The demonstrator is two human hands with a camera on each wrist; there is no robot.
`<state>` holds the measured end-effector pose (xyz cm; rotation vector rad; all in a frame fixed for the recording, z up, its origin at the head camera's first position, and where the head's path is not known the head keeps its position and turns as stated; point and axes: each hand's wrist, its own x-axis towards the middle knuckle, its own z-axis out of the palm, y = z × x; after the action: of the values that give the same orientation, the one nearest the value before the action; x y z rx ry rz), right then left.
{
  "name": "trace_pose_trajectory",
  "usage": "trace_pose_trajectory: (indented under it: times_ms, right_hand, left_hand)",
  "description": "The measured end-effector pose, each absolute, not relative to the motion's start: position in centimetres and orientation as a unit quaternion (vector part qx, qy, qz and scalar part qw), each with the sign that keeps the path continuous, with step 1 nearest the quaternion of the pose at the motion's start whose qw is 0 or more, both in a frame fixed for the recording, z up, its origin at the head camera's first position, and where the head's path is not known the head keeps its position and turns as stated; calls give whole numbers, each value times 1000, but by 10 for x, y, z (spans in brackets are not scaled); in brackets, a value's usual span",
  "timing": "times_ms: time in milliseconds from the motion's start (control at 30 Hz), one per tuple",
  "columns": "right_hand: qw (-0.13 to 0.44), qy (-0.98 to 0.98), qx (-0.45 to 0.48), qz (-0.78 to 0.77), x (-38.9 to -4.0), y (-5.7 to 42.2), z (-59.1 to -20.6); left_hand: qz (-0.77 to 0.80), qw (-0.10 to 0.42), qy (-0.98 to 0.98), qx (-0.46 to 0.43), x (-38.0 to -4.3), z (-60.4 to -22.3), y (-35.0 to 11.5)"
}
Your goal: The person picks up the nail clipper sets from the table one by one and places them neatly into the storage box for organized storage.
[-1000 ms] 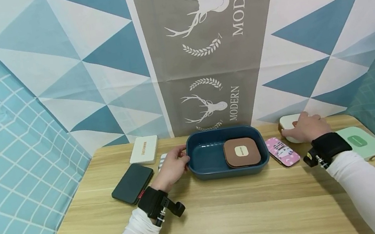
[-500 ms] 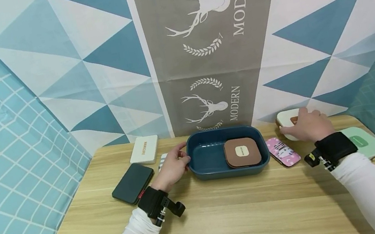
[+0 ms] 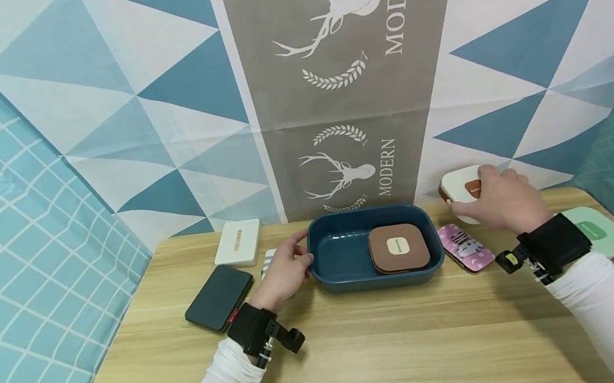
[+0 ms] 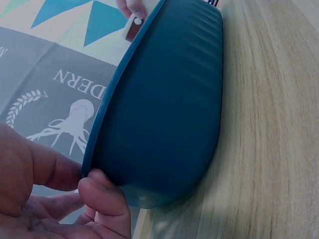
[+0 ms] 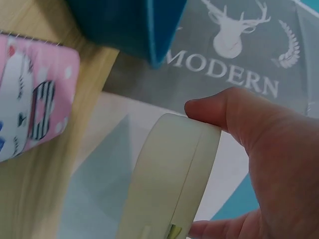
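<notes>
A dark blue rectangular bin [image 3: 380,282] stands at the back middle of the table, with a square brown case [image 3: 399,248] lying in its right half. My left hand [image 3: 284,275] pinches the bin's left rim; in the left wrist view thumb and finger [image 4: 102,191] close on that edge. At the back right, my right hand [image 3: 506,199] holds a cream rounded-square case [image 3: 460,185] with a brown label, raised off the table and tilted. The right wrist view shows the cream case [image 5: 172,169] edge-on between thumb and fingers.
A pink cartoon-print case [image 3: 466,248] lies right of the bin, and a mint green case [image 3: 601,231] behind the right wrist. On the left are a dark case [image 3: 219,298], a white "MANICURE" box [image 3: 238,244] and a striped item [image 3: 267,262] partly hidden by the left hand.
My right hand has lifted the cream case from the table and carried it slightly up and left. The left hand stays on the bin's rim.
</notes>
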<state>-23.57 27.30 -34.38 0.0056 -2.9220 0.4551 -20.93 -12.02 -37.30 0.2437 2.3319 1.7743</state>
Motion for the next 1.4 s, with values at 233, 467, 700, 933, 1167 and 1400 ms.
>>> trace_pose_trajectory:
  times_ms: [233, 467, 700, 933, 1167, 1400]
  right_hand:
    - [94, -982, 28, 164, -233, 258, -331]
    - [96, -979, 56, 170, -233, 240, -324]
    - [94, -978, 87, 166, -233, 222, -319]
    - [93, -978, 105, 157, -236, 206, -319]
    - [93, -976, 126, 149, -241, 194, -322]
    - [97, -975, 138, 144, -247, 184, -326]
  left_hand:
    - [599, 101, 790, 82, -210, -373, -120]
    - [599, 100, 791, 79, -209, -372, -120]
    - [602, 104, 788, 79, -209, -372, -120]
    - [599, 102, 790, 80, -209, -372, -120]
    - [600, 100, 790, 79, -209, -373, -120]
    - [601, 102, 789, 78, -208, -373, -120]
